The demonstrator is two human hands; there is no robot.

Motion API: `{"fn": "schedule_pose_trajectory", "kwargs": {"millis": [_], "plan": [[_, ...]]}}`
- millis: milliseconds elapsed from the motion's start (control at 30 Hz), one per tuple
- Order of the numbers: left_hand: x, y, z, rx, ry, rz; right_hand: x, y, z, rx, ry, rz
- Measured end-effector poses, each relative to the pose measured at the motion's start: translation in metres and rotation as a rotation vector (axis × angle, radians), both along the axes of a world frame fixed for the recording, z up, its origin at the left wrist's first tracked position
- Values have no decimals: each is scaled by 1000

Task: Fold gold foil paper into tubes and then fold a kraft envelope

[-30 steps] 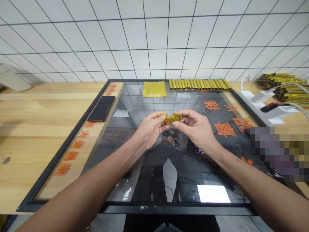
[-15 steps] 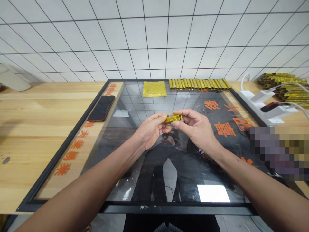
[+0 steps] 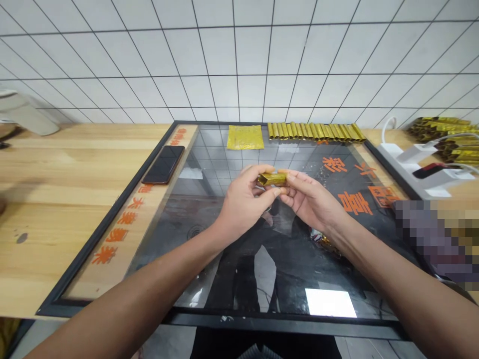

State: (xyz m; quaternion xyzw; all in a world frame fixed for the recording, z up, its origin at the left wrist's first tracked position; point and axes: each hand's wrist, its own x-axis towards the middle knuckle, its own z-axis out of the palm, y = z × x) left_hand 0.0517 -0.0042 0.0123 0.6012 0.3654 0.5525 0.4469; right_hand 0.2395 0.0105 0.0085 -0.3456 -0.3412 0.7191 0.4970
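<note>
Between my hands is a small gold foil tube [image 3: 274, 179], held level above the glass panel [image 3: 209, 219]. My left hand [image 3: 249, 197] pinches its left end, which shows an open hollow mouth. My right hand [image 3: 307, 194] grips the other end between thumb and fingers. Beyond the hands, a flat gold foil sheet [image 3: 245, 137] lies on the glass near the back edge. To its right a row of several like gold tubes [image 3: 314, 131] lies side by side along the frame.
A black phone [image 3: 163, 165] rests on the panel's left side. At right stand a white power strip [image 3: 407, 167] with plugs and cables, a pile of gold foil tubes [image 3: 445, 130] and a blurred-out patch [image 3: 437, 244]. The white tiled wall [image 3: 250, 55] closes off the back.
My left hand has shifted its hold to the tube's left end, and the tube's open left mouth now shows. My right fingers have moved round its right end. The view has shifted slightly.
</note>
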Motion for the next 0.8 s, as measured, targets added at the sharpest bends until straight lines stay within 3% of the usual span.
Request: {"fn": "schedule_pose_trajectory", "kwargs": {"millis": [167, 467, 667, 800], "plan": [[-4, -1, 1, 280, 216, 51, 0, -2, 1, -10, -4, 57], [-7, -5, 6, 431, 363, 43, -1, -3, 2, -42, 13, 89], [-4, -11, 9, 199, 304, -71, 2, 3, 3, -32, -14, 34], [0, -10, 9, -83, 81, -118, 5, 6, 5, 20, -60, -11]]}}
